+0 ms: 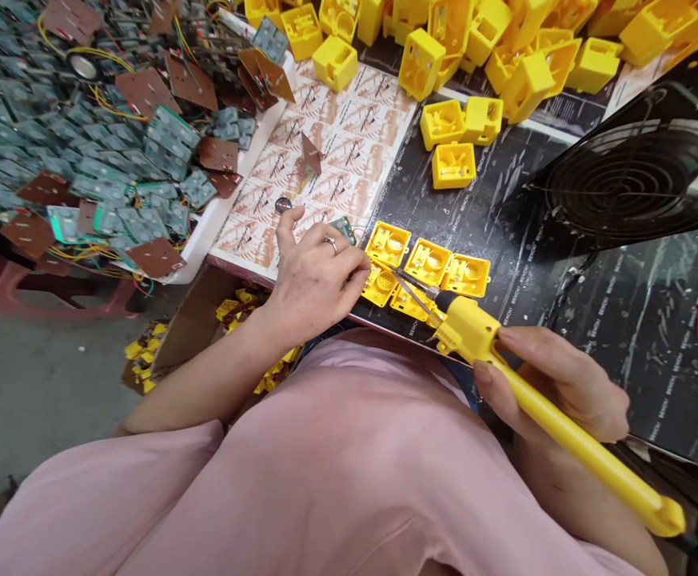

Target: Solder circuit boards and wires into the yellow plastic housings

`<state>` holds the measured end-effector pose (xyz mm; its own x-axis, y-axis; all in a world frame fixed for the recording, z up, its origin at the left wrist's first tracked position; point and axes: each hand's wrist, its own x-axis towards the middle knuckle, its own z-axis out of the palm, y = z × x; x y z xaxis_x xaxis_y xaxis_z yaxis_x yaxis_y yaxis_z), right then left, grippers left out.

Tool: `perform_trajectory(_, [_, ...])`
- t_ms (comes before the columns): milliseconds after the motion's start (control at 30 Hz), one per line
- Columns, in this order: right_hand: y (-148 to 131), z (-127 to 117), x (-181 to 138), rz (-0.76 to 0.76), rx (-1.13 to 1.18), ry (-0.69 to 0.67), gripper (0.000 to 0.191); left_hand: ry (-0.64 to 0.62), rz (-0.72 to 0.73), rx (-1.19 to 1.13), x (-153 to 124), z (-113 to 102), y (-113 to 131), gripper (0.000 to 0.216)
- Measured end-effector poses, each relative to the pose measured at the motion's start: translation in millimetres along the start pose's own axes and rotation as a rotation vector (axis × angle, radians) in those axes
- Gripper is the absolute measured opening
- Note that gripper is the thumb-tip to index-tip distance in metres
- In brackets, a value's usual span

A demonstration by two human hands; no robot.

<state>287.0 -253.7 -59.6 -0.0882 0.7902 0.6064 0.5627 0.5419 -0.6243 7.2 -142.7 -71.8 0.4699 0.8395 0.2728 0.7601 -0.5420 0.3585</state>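
My right hand grips a yellow soldering iron, whose metal tip reaches left over several small yellow plastic housings at the table edge. With thumb and finger pinched together, my left hand is at the leftmost housings, close to the tip. What it pinches is hidden by the fingers; thin wires run beside it. Just behind that hand lies a small green circuit board. Beyond its fingers are a round black-rimmed part and a brown board standing on edge.
A white tray heaped with green and brown circuit boards stands left. More yellow housings lie ahead, piled up at the back. A black fan stands right. Below the table edge, a cardboard box holds yellow pieces near a pink stool.
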Motion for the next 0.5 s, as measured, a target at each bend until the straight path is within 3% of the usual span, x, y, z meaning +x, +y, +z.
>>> perform_trajectory(133, [-5.4, 5.1, 9.9, -0.090, -0.025, -0.044, 0.027, -0.009, 0.027, 0.030, 3.2, -1.6, -0.7, 0.026])
perform_trajectory(333, [-9.6, 13.1, 12.8, -0.118, -0.109, -0.077, 0.027, -0.047, 0.129, 0.197, 14.6, -7.5, 2.6, 0.033])
perform_trajectory(500, [-10.6, 8.8, 18.1, -0.173, -0.122, -0.183, 0.028, -0.144, 0.213, 0.242, 25.9, -14.2, 5.0, 0.031])
